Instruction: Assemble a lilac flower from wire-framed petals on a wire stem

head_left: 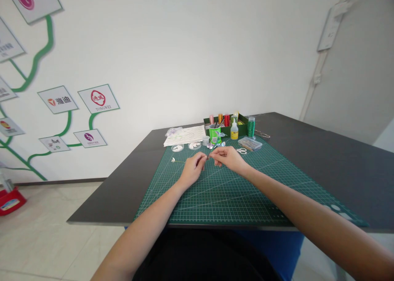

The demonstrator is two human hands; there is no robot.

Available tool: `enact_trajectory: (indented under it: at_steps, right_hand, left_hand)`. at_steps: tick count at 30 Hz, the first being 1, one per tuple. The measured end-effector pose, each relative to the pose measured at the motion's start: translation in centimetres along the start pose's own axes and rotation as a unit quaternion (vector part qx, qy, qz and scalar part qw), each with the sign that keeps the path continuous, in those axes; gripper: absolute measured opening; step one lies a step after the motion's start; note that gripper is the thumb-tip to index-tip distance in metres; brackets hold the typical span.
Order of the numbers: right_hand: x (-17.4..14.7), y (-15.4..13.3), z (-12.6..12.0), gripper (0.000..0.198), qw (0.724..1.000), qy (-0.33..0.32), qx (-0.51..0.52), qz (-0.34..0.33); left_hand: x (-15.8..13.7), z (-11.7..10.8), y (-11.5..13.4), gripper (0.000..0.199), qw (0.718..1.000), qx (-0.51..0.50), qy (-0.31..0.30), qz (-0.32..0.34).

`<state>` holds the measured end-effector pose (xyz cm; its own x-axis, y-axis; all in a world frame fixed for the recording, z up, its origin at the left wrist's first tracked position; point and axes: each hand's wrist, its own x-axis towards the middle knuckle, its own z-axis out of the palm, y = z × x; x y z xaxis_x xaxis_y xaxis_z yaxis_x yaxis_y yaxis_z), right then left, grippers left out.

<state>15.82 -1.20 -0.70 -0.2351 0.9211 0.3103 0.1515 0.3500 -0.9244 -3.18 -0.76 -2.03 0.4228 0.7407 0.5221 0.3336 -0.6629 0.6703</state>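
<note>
My left hand [193,166] and my right hand [228,158] meet above the green cutting mat [215,199], fingertips almost touching. Each is closed in a pinch. Between them shows a small, thin, dark piece [208,157], too small to name. Left of my left hand is a small white flower [173,160] on a thin stem that runs toward that hand; whether the hand holds the stem I cannot tell. White-handled scissors [241,151] lie just beyond my right hand. Behind the hands stand a green cup [215,134] with tools in it and a yellow-labelled glue bottle [234,130].
A dark green box [243,127] with thread spools stands at the back. Beside it are a green spool [251,127], a clear plastic case [250,143] and tweezers [262,134]. Two round dishes [177,148] and white sheets [184,136] lie at the back left of the dark table [123,182].
</note>
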Motion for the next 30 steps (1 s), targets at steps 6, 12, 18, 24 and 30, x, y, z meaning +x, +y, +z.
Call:
enact_trajectory:
  at_steps: [6,12,18,24,30]
  right_hand:
    - [-0.01,0.05,0.12,0.031,1.000,0.002,-0.001,0.006]
    - [-0.02,0.13,0.18,0.032,1.000,0.003,0.000,0.004]
    - [0.05,0.32,0.22,0.031,1.000,0.005,0.000,0.003]
    - [0.14,0.47,0.24,0.031,1.000,0.006,0.005,0.004]
    - [0.09,0.47,0.24,0.031,1.000,0.004,0.002,0.003]
  left_hand:
    - [0.08,0.04,-0.03,0.029,1.000,-0.008,0.001,-0.009]
    - [0.07,0.19,-0.32,0.027,1.000,-0.020,0.006,-0.023]
    - [0.09,0.13,-0.30,0.025,0.999,-0.023,0.010,-0.024]
    - [0.07,0.14,-0.42,0.025,0.999,-0.023,0.013,-0.026]
    - [0.11,0.24,-0.72,0.026,0.999,-0.032,0.015,-0.031]
